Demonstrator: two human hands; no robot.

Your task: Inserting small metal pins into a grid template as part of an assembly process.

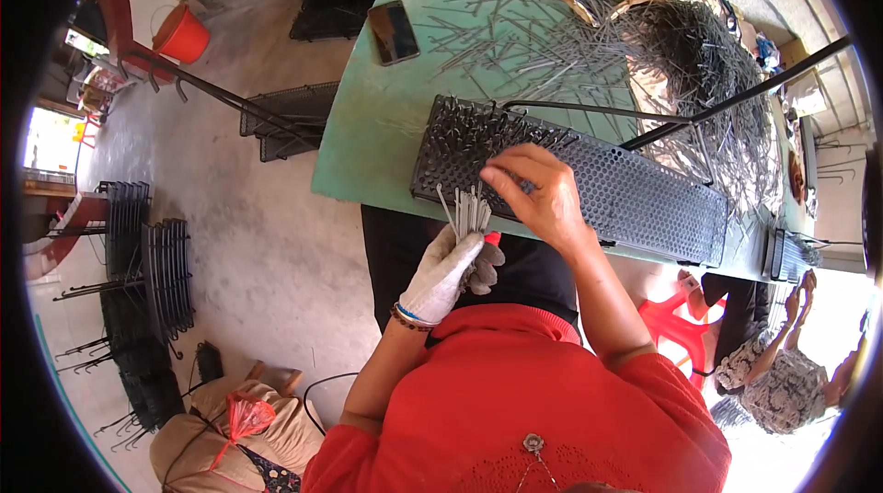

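My left hand (448, 274), in a white work glove, is closed round a bundle of thin grey metal rods (471, 212) that stick up from the fist. My bare right hand (543, 191) hovers over the near edge of a black perforated metal tray (635, 189), just right of the bundle's tips. Its thumb and fingers are bent toward each other; whether a rod is between them I cannot make out. Many dark rods (487, 134) stand upright in the holes at the tray's left end. The holes toward its right end hold none.
The tray lies on a green table (368, 116) with loose rods (515, 28) strewn behind it and a dark heap of rods (708, 61) at the far right. A phone (394, 33) lies near the left edge. Another person (782, 383) sits at right. Black racks (138, 291) stand left.
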